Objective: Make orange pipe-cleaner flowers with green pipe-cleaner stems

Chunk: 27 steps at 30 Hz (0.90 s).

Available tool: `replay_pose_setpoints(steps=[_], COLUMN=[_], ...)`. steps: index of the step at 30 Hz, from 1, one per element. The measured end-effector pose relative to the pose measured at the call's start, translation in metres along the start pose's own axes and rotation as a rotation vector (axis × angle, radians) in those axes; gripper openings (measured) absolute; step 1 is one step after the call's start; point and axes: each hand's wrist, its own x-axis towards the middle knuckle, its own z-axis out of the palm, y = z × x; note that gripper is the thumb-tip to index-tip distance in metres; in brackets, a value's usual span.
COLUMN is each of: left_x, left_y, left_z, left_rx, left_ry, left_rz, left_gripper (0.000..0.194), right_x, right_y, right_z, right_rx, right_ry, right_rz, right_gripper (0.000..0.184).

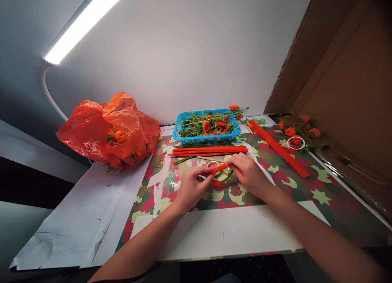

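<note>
Between my two hands is a coiled orange pipe cleaner (219, 168), held above the table. My left hand (192, 187) pinches its left end with thumb and forefinger. The fingertips of my right hand (246, 172) are closed on its right end. Just below it another orange coiled piece (216, 183) shows, close to my left fingertips; whether the two are joined I cannot tell. A roll of tape (211, 163) and a curved green stem (227, 177) are partly hidden behind the coil. Beyond my hands lies a row of straight orange pipe cleaners (208, 151).
A blue basket (202, 141) of orange flowers and green stems stands at the back. To its left sits a red plastic bag (137, 132) with flowers inside. An orange pipe cleaner bundle (280, 149) and a white ring (296, 148) lie right. A lamp (85, 25) hangs upper left.
</note>
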Motion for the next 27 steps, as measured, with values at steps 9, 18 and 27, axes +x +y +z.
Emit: replay_pose_setpoints(steps=[9,18,27], left_x=[0.003,0.003,0.002], left_y=[0.004,0.007,0.006], left_z=[0.0,0.0,-0.001], left_rx=[-0.242,-0.443,-0.436], left_ry=[0.083,0.074,0.053], left_rz=[-0.139,-0.203,-0.22], left_gripper=[0.027,0.024,0.025], right_x=[-0.002,-0.003,-0.003], right_y=[-0.006,-0.009,-0.011], right_z=[0.006,0.008,0.009], right_rx=[0.222,0.33,0.335], right_ry=[0.096,0.046,0.039], right_rz=[0.182,0.257,0.229], right_gripper=[0.012,0.013,0.012])
